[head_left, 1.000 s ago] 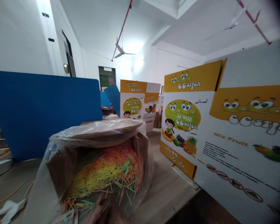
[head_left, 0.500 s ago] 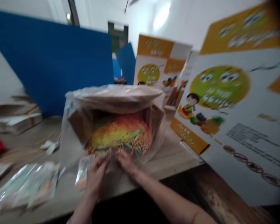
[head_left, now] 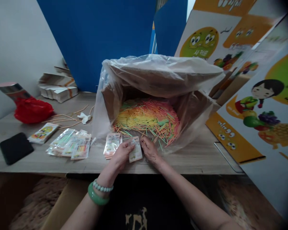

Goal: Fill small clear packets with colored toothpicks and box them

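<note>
My left hand [head_left: 123,154] grips a small printed plastic packet [head_left: 135,150] between thumb and fingers, in front of the lined box. Curled at the packet's upper right edge, my right hand [head_left: 150,151] pinches it there; its fingertips are partly hidden. Just beyond both hands, a heap of thin coloured sticks [head_left: 144,116] in yellow, orange, pink and green lies inside a cardboard box on its side, lined with a clear plastic bag [head_left: 163,65]. A stack of similar flat packets [head_left: 112,143] sits left of my left hand.
Filled packets [head_left: 80,147] lie further left, near a small printed box [head_left: 43,133], a black flat object [head_left: 16,148] and a red plastic bag [head_left: 33,110]. Flattened cartons [head_left: 59,88] are stacked behind. Large printed cartons [head_left: 256,118] stand at right; blue panels [head_left: 98,41] rise behind.
The view has tilted down and turned left, and is sharper. Both hands stay together before the box opening; the packet in my left hand now shows clearly.
</note>
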{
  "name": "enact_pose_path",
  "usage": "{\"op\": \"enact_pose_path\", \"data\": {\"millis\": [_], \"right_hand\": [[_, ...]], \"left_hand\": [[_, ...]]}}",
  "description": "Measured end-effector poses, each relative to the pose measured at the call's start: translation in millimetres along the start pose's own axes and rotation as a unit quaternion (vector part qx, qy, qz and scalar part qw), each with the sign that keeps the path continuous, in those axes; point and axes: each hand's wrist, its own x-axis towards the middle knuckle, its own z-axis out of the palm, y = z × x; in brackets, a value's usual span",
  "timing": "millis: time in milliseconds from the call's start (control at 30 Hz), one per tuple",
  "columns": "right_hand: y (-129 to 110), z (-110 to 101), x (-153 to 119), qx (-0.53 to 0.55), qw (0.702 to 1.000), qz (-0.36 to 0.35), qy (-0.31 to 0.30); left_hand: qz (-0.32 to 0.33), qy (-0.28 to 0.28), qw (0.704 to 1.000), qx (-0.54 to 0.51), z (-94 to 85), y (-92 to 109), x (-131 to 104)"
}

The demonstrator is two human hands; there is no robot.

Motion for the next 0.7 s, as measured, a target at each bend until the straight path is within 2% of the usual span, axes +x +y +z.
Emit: {"op": "enact_pose_path", "data": {"millis": [100,200,267,433,500,567,633,700], "right_hand": [[-3,-3,1,0.048,0.998,0.021,0.017],[-9,-7,5,0.154,0.986,0.047,0.038],[-16,-9,8,0.211,0.975,0.044,0.055],[-35,-15,14,0.277,0.956,0.022,0.091],[-35,-14,14,0.265,0.958,0.004,0.113],[-28,-12,9,0.196,0.974,-0.006,0.113],[-18,-8,3,0.095,0.993,-0.015,0.063],[-9,-5,-3,0.024,0.999,-0.030,0.001]], "left_hand": [[0.036,0.005,0.997,0.071,-5.1,-2,-3],[0.097,0.061,0.985,0.127,-8.4,-5,-7],[0.109,0.077,0.984,0.120,-7.3,-7,-10],[0.079,0.007,0.994,0.069,0.6,-9,-18],[0.087,-0.009,0.993,0.079,0.9,-7,-20],[0.102,-0.002,0.989,0.103,-1.3,-4,-21],[0.106,0.020,0.987,0.122,-4.3,-2,-22],[0.093,0.039,0.988,0.119,-6.8,-2,-22]]}}
